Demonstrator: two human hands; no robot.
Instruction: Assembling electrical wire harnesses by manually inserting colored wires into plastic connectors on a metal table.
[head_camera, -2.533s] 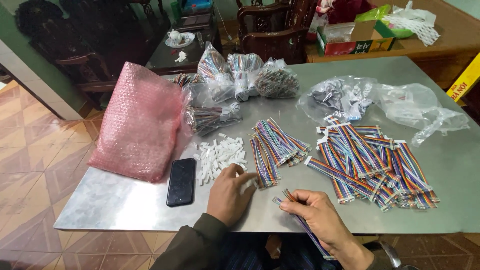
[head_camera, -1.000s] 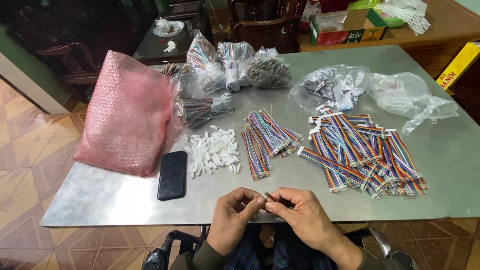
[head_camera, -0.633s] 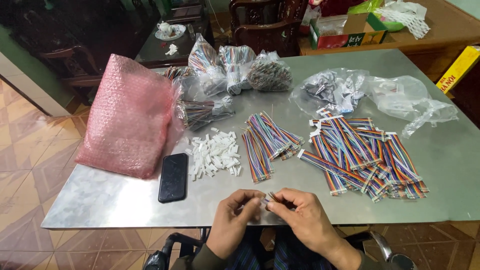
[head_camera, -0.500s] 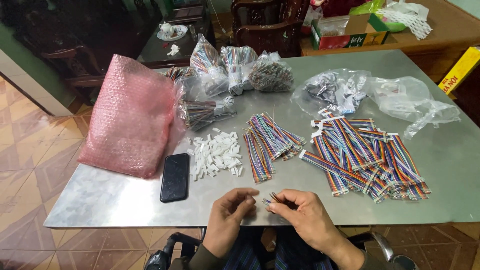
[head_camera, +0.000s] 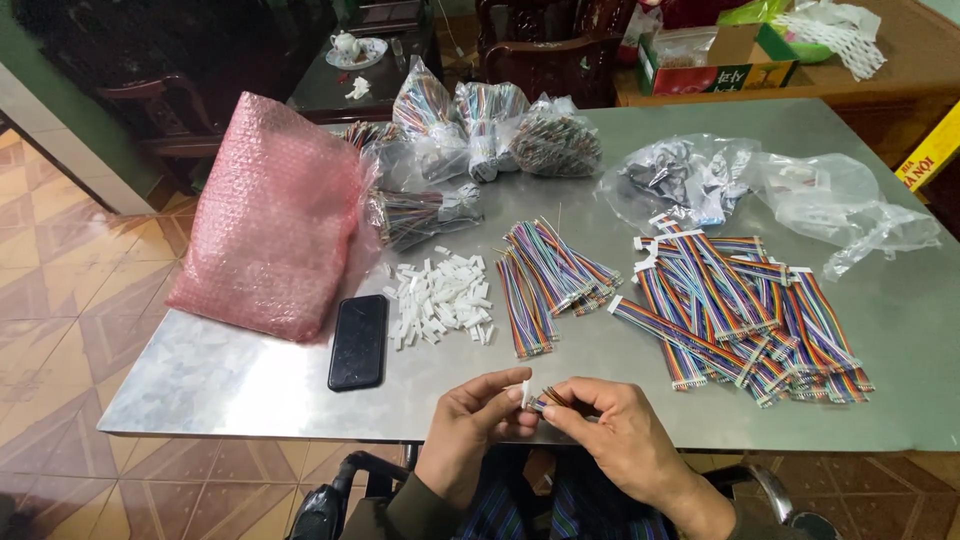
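Over the table's near edge, my left hand (head_camera: 470, 420) pinches a small white plastic connector (head_camera: 525, 392) between thumb and fingers. My right hand (head_camera: 615, 435) holds the end of a multicoloured ribbon cable (head_camera: 548, 398) right against that connector. The rest of the cable runs under my right hand and is hidden. A heap of loose white connectors (head_camera: 440, 300) lies just beyond my left hand. A bundle of ribbon cables without plugs (head_camera: 545, 275) sits past my hands, and a bigger pile with white plugs (head_camera: 745, 310) lies to the right.
A black phone (head_camera: 359, 341) lies face down left of the connectors on the metal table (head_camera: 220, 375). A pink bubble-wrap bag (head_camera: 275, 215) stands at the left. Clear bags of cables (head_camera: 480, 130) and crumpled plastic bags (head_camera: 800, 190) sit at the back. Tiled floor shows at the left.
My left hand came off the table and both hands met at the near edge. They now hold the connector and cable end together, with only small finger movements since.
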